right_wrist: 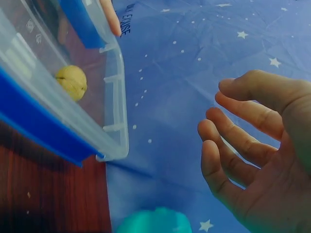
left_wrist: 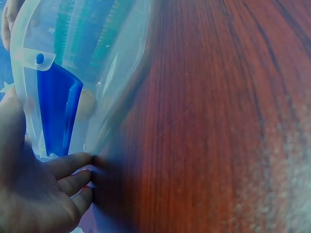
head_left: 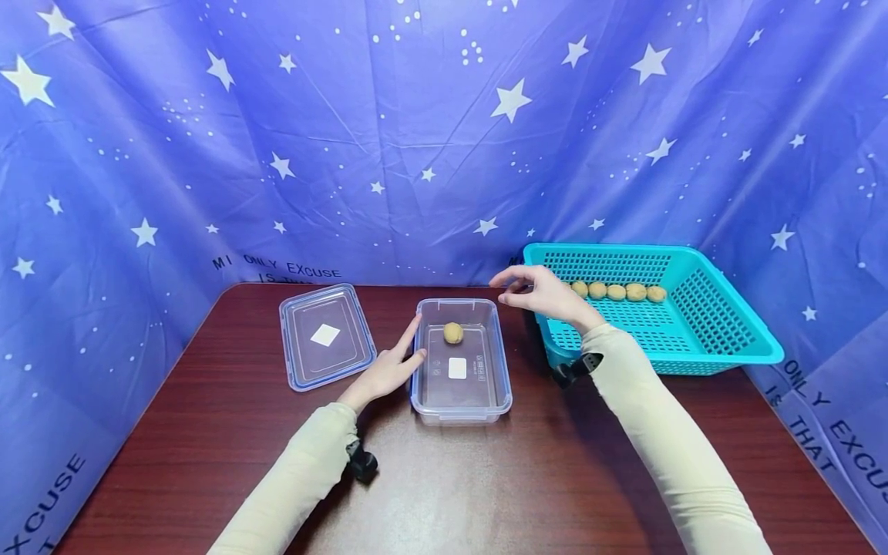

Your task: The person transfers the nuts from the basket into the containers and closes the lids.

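A clear plastic food container [head_left: 461,412] with blue side flaps stands uncovered on the table. Inside it lies one walnut [head_left: 453,333], seen up close in the right wrist view as a tan walnut [right_wrist: 72,82] with a seam. My left hand [head_left: 386,375] rests against the container's left side, index finger and thumb stretched out at the rim; its other fingers touch the outer wall in the left wrist view. My right hand [head_left: 544,294], fingers loosely bent and holding nothing, hovers between container and basket. Several walnuts [head_left: 617,292] line up in the turquoise basket [head_left: 721,360].
The container's clear lid [head_left: 329,339] with a blue seal lies flat on the left of the dark red wooden table [head_left: 444,486]. A blue star-patterned cloth [head_left: 388,139] hangs behind and along both sides. White labels mark the lid and the container's bottom.
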Demonstrator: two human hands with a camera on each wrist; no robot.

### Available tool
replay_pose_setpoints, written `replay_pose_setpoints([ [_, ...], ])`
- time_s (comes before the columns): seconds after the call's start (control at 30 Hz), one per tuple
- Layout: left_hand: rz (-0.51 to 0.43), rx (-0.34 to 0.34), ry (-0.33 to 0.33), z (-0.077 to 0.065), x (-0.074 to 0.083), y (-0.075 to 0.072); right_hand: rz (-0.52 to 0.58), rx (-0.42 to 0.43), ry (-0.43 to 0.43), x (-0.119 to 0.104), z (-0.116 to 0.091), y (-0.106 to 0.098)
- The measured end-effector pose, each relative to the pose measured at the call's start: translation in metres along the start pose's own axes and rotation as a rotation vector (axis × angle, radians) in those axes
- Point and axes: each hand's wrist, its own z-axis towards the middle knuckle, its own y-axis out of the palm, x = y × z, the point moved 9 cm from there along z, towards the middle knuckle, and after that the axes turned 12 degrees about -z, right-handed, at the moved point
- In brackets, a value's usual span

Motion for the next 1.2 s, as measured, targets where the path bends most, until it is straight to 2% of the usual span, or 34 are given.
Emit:
replay_pose_setpoints([
  [0.6,-0.008,-0.001,0.026,0.000,0.000,0.000,0.008,-0.023,0.156,0.041,-0.015,-0.029],
  [0.8,-0.012,-0.006,0.021,0.000,0.001,0.000,-0.028,-0.013,0.152,0.052,-0.017,-0.039],
  [1.2,-0.001,-0.014,0.010,-0.001,0.003,0.001,-0.072,-0.026,0.221,0.077,-0.019,-0.052],
])
